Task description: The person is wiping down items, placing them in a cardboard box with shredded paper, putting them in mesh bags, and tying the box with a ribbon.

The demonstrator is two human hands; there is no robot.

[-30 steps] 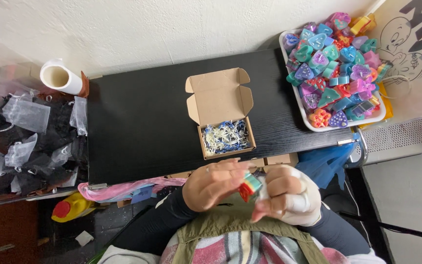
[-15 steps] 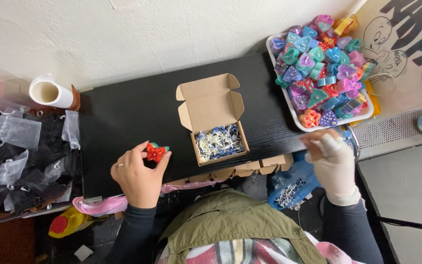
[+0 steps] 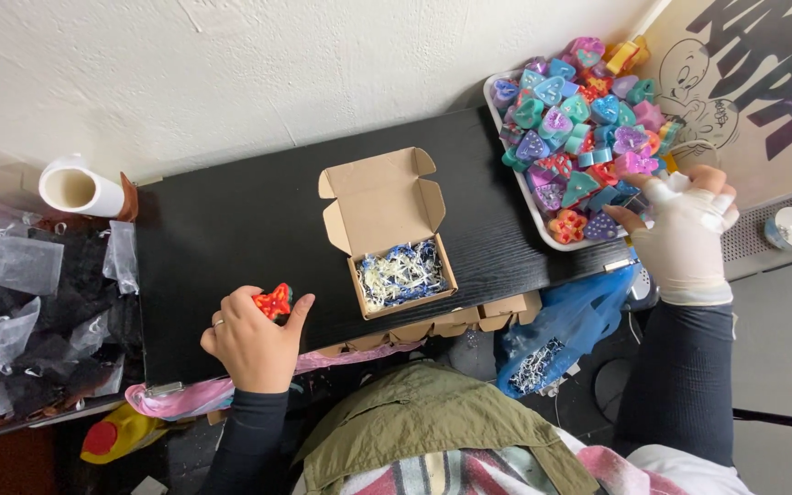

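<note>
My left hand point(image 3: 251, 337) rests on the black table point(image 3: 222, 238) near its front edge, fingers closed around a small red and orange shaped piece point(image 3: 273, 301). An open cardboard box point(image 3: 387, 229) with blue and white shredded paper inside stands in the middle of the table, to the right of that hand. My right hand point(image 3: 683, 229), in a white glove, reaches over the near right corner of a white tray point(image 3: 517, 185) heaped with several colourful heart-shaped pieces point(image 3: 579, 110). Its fingers are spread and hold nothing that I can see.
A white roll point(image 3: 75, 188) stands at the table's back left corner. Clear plastic bags point(image 3: 20, 266) lie piled on dark cloth to the left. A blue plastic bag point(image 3: 570, 321) hangs below the table's right end, and flat cardboard boxes point(image 3: 469, 316) stick out under the front edge.
My right hand has moved from the table's front edge up to the tray's corner. My left hand has stayed low on the table with the red piece.
</note>
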